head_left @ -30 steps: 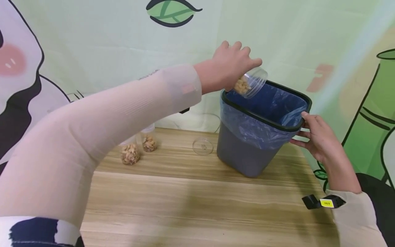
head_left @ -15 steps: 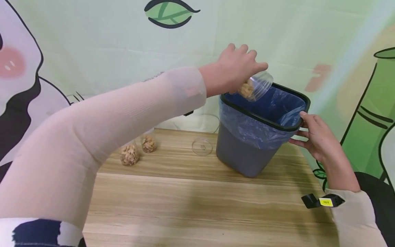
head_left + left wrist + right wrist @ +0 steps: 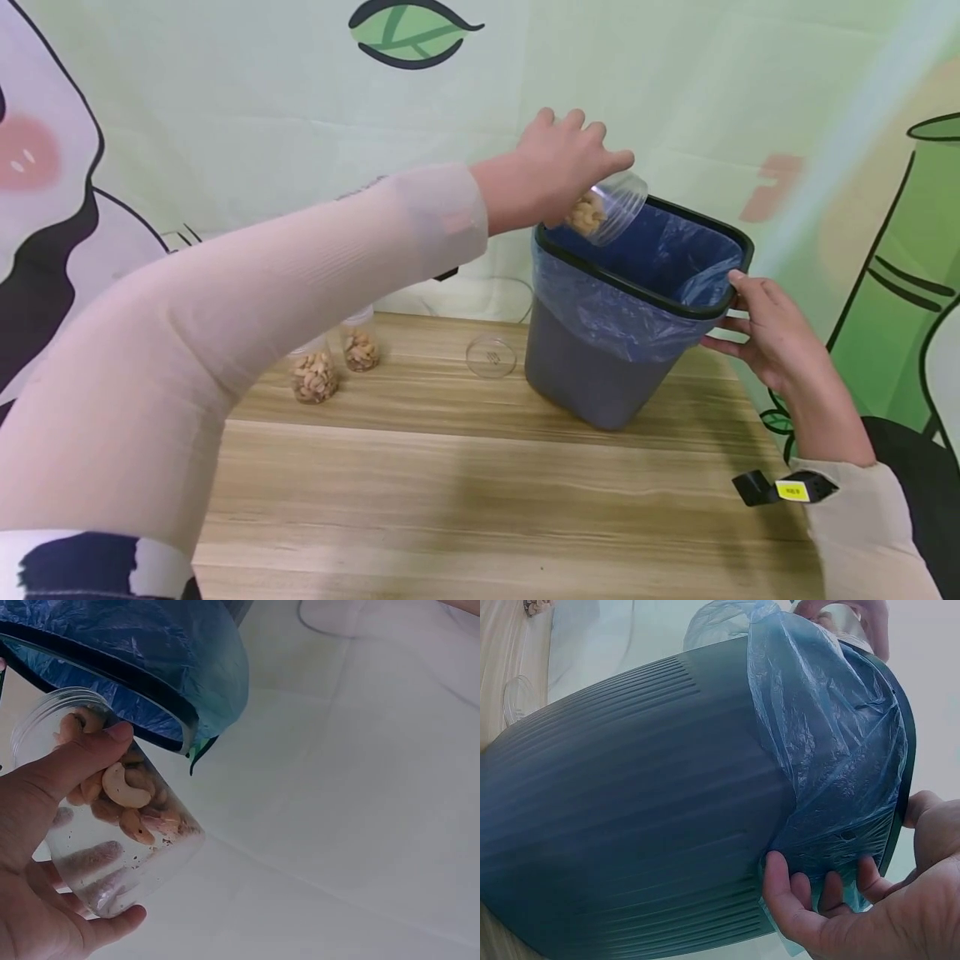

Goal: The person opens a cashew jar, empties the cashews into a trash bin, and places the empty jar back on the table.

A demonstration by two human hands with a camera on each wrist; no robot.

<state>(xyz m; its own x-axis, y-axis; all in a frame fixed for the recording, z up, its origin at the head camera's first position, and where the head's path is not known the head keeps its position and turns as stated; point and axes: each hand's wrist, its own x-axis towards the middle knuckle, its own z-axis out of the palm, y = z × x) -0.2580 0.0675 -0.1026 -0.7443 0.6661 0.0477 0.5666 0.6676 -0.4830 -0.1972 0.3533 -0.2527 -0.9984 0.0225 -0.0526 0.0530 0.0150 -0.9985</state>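
Note:
My left hand (image 3: 562, 162) grips a clear plastic jar (image 3: 622, 204), tilted with its mouth over the bin's near-left rim. Cashews (image 3: 124, 787) lie along the jar's lower side in the left wrist view, with crumbs near its base. A grey trash bin (image 3: 592, 387), lined with a blue plastic bag (image 3: 607, 312), leans on the tabletop. At its right side my right hand (image 3: 780, 333) holds the rim, thumb at the black edge. In the right wrist view the fingers (image 3: 780, 889) press the bag against the bin's outer wall.
Two jars of nuts, a nearer one (image 3: 315, 375) and a farther one (image 3: 362, 346), stand left on the wooden table (image 3: 450, 500). A clear round lid (image 3: 491, 357) lies between them and the bin. A printed cloth (image 3: 450, 117) hangs behind.
My left hand and the jar shifted slightly right, then back left, staying tilted over the bin. My right hand keeps its hold on the rim.

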